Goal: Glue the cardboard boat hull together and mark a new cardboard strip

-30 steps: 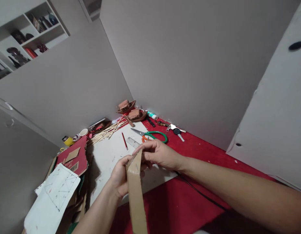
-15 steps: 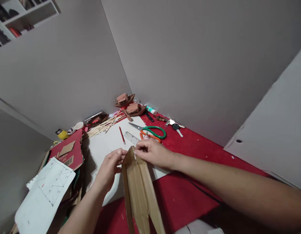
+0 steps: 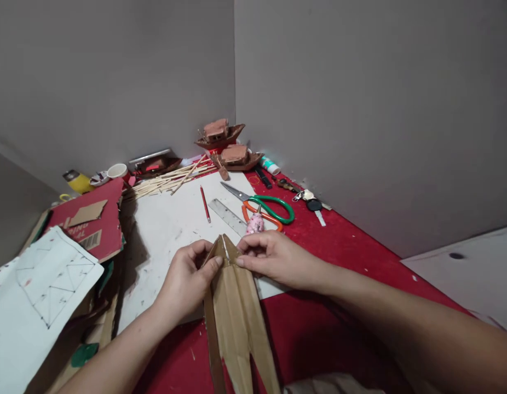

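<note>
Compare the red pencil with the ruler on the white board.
The pencil is red and thin; the ruler is pale, flat and wider. The pencil lies farther off; the ruler ends close to the right hand. Both lie on the white board, untouched.

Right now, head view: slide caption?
Left hand and right hand pinch the pointed tip of a cardboard piece over a white board; scissors and ruler lie beyond.

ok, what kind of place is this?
Probably a hobby model-making desk: left hand and right hand hold a cardboard piece, with scissors, wooden sticks and model boats nearby.
</note>
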`<state>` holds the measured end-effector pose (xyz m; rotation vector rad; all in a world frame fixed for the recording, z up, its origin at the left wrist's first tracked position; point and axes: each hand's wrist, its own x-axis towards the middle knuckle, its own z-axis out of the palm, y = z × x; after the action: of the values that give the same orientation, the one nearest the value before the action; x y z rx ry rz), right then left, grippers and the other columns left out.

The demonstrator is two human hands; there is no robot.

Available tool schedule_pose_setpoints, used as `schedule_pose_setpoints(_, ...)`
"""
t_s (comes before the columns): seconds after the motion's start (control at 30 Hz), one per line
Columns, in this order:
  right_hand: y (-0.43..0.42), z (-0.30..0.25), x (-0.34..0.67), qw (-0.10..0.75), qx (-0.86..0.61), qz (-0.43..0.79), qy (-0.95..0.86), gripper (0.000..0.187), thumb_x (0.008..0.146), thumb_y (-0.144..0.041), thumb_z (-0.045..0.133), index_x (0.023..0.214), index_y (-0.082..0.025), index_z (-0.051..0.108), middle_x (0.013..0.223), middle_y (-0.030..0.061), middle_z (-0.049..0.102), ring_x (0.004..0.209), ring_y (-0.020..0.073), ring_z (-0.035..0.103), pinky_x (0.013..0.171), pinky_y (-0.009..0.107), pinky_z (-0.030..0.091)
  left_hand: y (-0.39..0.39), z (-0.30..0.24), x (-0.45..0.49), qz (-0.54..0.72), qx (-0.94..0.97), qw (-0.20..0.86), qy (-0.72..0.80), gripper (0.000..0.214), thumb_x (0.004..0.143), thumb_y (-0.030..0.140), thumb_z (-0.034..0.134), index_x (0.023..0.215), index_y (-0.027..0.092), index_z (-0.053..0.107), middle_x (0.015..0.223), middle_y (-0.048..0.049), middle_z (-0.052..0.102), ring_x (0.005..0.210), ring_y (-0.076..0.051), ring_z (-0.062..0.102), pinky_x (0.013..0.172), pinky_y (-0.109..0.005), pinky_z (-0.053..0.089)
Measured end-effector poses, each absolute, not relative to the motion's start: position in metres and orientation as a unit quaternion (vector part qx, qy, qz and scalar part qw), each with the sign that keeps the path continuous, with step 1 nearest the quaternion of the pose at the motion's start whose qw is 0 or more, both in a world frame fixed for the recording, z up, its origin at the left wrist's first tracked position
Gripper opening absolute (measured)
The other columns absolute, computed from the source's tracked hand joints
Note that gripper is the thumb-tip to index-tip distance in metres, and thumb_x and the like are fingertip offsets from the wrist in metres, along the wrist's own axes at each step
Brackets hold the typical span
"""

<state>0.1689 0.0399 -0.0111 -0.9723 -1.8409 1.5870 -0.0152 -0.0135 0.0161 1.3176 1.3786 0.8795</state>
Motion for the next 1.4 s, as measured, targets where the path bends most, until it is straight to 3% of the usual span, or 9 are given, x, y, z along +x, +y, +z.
schedule_pose_setpoints(0.17,0.034,-0.012,0.167,0.227,-0.388,0.585,-0.675,0.017,0.077,-0.029,0.056,0.075,-0.013,0.064,0.063,-0.0014,0.051,0.057,0.0107,0.044,0.052,0.022,0.033,-0.015,0.009,-0.016,0.344,0.555,0.484,0.583,0.015,0.082,0.029,0.06,0.078,0.014,0.063,0.069,-0.0002,0.058,0.064,-0.013,0.049,0.058,-0.022,0.039)
schedule_pose_setpoints(0.37,0.027,-0.011,0.168,0.22,-0.383,0.486,-0.754,0.022,0.084,-0.025,0.049,0.071,-0.014,0.063,0.065,0.001,0.055,0.062,0.0128,0.05,0.055,0.023,0.036,-0.019,0.012,-0.013,0.326,0.568,0.475,0.588,0.017,0.084,0.028,0.057,0.072,0.015,0.061,0.062,0.0017,0.053,0.058,-0.011,0.046,0.054,-0.022,0.036)
schedule_pose_setpoints(0.83,0.024,-0.025,0.158,0.279,-0.369,0.384,-0.799,0.028,0.084,-0.017,0.049,0.057,-0.018,0.044,0.056,-0.0027,0.044,0.054,0.0104,0.042,0.053,0.023,0.03,-0.015,0.008,-0.009,0.34,0.531,0.49,0.602,0.018,0.079,0.03,0.062,0.069,0.015,0.06,0.061,0.002,0.054,0.057,-0.011,0.045,0.052,-0.021,0.037)
schedule_pose_setpoints(1.1,0.03,-0.018,0.163,0.257,-0.379,0.398,-0.795,0.016,0.082,-0.017,0.054,0.067,-0.016,0.061,0.057,-0.0024,0.052,0.053,0.0105,0.046,0.05,0.022,0.032,-0.014,0.004,-0.012,0.364,0.51,0.531,0.571,0.02,0.078,0.034,0.066,0.078,0.015,0.062,0.074,-0.0011,0.061,0.067,-0.015,0.054,0.061,-0.024,0.043)
schedule_pose_setpoints(1.4,0.029,-0.006,0.169,0.334,-0.357,0.397,-0.776,0.016,0.082,-0.016,0.055,0.08,-0.012,0.071,0.064,0.0024,0.065,0.056,0.0115,0.056,0.054,0.021,0.041,-0.015,0.02,-0.018,0.368,0.498,0.558,0.553,0.022,0.079,0.032,0.067,0.091,0.014,0.07,0.08,-0.0023,0.07,0.071,-0.015,0.06,0.067,-0.025,0.047)
